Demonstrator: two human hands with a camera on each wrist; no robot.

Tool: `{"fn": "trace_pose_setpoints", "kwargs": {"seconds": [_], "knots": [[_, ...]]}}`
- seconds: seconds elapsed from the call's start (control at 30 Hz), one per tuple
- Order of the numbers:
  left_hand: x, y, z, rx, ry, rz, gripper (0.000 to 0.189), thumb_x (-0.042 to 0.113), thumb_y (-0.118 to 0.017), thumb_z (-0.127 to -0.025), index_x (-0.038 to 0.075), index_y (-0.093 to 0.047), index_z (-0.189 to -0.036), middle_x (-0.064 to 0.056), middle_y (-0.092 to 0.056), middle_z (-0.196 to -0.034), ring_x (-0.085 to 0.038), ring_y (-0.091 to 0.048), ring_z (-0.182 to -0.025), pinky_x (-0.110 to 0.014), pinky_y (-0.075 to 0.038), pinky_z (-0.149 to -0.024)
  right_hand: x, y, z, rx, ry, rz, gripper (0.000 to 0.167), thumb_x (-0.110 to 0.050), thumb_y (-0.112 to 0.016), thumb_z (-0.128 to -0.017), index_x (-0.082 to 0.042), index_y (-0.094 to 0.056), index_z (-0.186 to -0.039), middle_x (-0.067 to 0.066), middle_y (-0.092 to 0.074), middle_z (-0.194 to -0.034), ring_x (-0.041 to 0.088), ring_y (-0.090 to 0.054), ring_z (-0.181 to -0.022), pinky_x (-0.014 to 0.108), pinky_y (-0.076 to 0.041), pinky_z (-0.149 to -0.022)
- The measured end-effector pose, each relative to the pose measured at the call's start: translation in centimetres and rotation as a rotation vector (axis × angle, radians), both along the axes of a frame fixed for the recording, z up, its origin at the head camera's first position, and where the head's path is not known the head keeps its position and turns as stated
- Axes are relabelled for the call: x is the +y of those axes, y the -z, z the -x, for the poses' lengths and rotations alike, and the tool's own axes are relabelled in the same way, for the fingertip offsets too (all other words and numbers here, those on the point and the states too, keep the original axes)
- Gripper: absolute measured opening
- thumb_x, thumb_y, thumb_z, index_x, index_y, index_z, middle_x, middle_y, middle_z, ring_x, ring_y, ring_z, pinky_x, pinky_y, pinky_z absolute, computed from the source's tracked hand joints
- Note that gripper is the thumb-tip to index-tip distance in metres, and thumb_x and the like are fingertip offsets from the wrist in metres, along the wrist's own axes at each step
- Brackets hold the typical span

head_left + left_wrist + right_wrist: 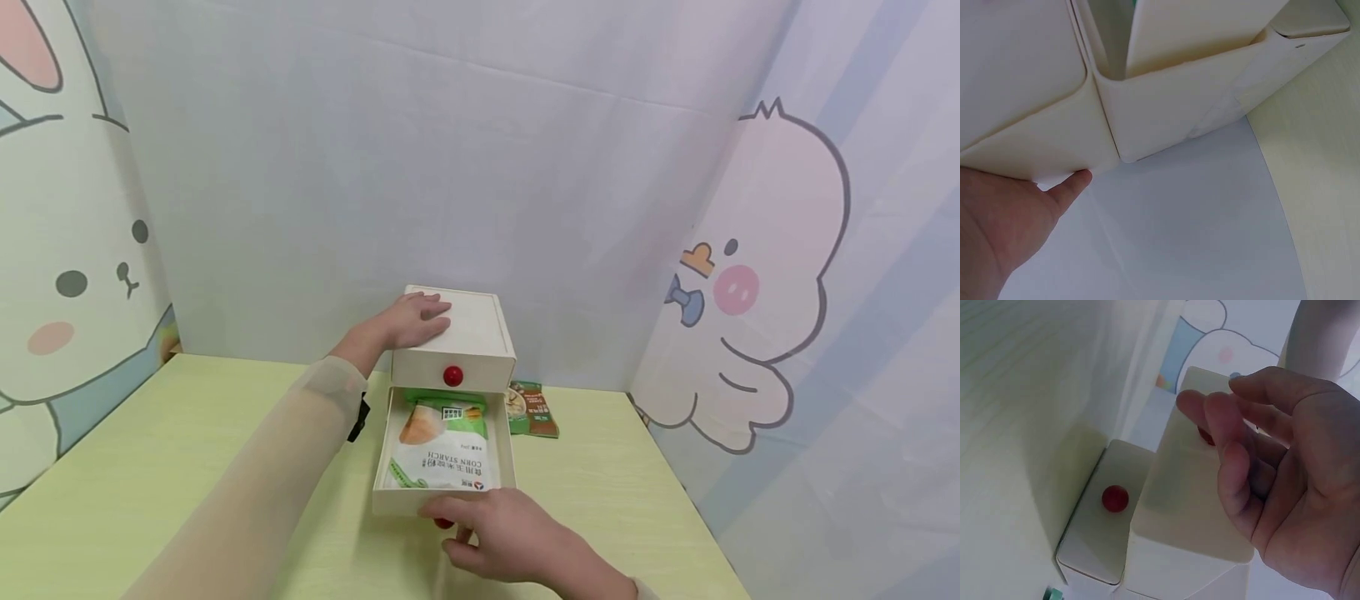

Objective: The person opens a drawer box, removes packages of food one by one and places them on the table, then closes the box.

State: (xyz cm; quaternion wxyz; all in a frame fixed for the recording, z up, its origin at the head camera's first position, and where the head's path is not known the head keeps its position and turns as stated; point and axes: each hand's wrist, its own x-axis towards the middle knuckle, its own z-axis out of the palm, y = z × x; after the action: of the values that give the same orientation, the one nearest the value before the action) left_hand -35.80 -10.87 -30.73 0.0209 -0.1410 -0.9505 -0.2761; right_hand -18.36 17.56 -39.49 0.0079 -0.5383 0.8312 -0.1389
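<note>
A white cabinet (450,367) stands near the back of the table with its middle drawer (416,502) pulled out. In that drawer lies a bag of corn starch (442,442), flat, its print upside down in the head view. My left hand (412,321) rests on the cabinet top, its fingers spread; the left wrist view shows one digit along the side edge. My right hand (510,533) is at the drawer's front, curled fingers about the red knob (444,523). The right wrist view shows that knob partly hidden behind the fingers.
Above the pulled-out drawer is a top drawer with a red knob (453,376). The bottom drawer (1094,544) is closed, with a red knob (1115,499). A brown and green food packet (534,410) lies right of the cabinet. A pale curtain (465,150) hangs behind the table.
</note>
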Motion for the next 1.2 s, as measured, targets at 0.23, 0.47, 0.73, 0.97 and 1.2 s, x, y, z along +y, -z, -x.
{"fn": "trace_pose_setpoints", "kwargs": {"seconds": [0.23,0.47,0.73,0.97,1.2], "knots": [[0.1,-0.3,-0.2,-0.005,-0.007,-0.007,0.063,0.047,-0.045,-0.115,0.018,-0.041,-0.171,-0.011,-0.025,-0.184,-0.039,-0.008,-0.173,-0.065,-0.012,-0.139,-0.3,-2.1,0.7,-0.039,-0.02,0.125,0.026,-0.019,-0.072,-0.106,-0.026,-0.077,-0.131,-0.017,-0.075,-0.089,-0.019,-0.048,-0.069,0.001,-0.043,-0.064],[0.1,-0.3,-0.4,-0.012,-0.02,-0.012,0.063,0.048,-0.046,-0.115,0.02,-0.042,-0.171,-0.009,-0.025,-0.184,-0.037,-0.009,-0.173,-0.065,-0.013,-0.138,-1.0,-3.7,3.2,-0.002,0.067,0.196,0.027,-0.015,-0.07,-0.105,-0.019,-0.077,-0.131,-0.007,-0.082,-0.097,-0.007,-0.064,-0.074,0.011,-0.052,-0.066],[0.1,-0.4,-0.4,-0.017,-0.019,-0.003,0.063,0.048,-0.046,-0.115,0.019,-0.042,-0.171,-0.01,-0.026,-0.184,-0.038,-0.009,-0.173,-0.065,-0.013,-0.138,-2.4,-3.3,5.9,-0.007,0.262,-0.026,0.05,-0.037,-0.079,-0.102,-0.022,-0.068,-0.149,0.002,-0.065,-0.152,0.023,-0.062,-0.14,0.046,-0.059,-0.113],[0.0,-0.3,-0.4,-0.01,-0.012,0.003,0.064,0.049,-0.044,-0.115,0.019,-0.041,-0.171,-0.011,-0.026,-0.184,-0.038,-0.009,-0.173,-0.065,-0.013,-0.138,-3.3,-2.2,7.5,-0.056,0.32,-0.136,0.09,-0.057,-0.09,-0.088,-0.026,-0.051,-0.163,0.01,-0.045,-0.171,0.034,-0.045,-0.158,0.056,-0.05,-0.123],[0.0,-0.4,-0.4,-0.008,-0.012,-0.005,0.063,0.047,-0.045,-0.115,0.018,-0.042,-0.171,-0.011,-0.026,-0.183,-0.039,-0.009,-0.173,-0.065,-0.013,-0.138,-4.1,-1.5,8.1,0.005,0.319,-0.253,0.099,-0.061,-0.088,-0.088,-0.029,-0.04,-0.169,0.013,-0.033,-0.178,0.038,-0.034,-0.165,0.065,-0.043,-0.126]]}}
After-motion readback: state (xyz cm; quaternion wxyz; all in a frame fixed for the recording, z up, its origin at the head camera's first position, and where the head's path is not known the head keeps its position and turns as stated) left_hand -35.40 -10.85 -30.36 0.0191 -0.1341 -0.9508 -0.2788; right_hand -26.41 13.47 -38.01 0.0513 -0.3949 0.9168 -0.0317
